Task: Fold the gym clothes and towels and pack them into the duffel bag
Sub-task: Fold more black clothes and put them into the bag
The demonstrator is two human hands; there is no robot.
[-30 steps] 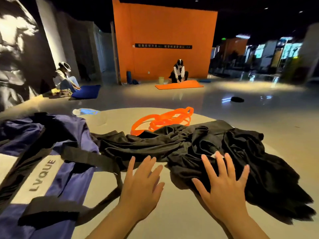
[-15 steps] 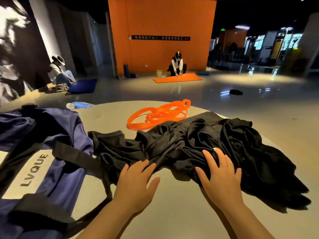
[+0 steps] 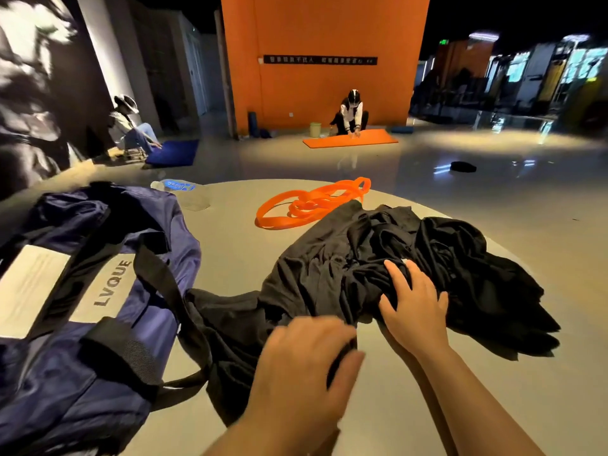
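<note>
Where table (image 3: 237, 258) lies bare: room leftward.

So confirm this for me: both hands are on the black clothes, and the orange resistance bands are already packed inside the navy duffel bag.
Not quite. The head view shows the orange resistance bands lying on the table, beyond the black clothes, not inside the navy duffel bag. Both hands, left hand and right hand, are on the clothes.

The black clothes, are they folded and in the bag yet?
Not yet. Nothing looks folded: the black clothes lie in a crumpled heap on the table. The left hand grips one edge and the right hand rests on the pile. Folding and packing into the blue duffel bag are left.
</note>
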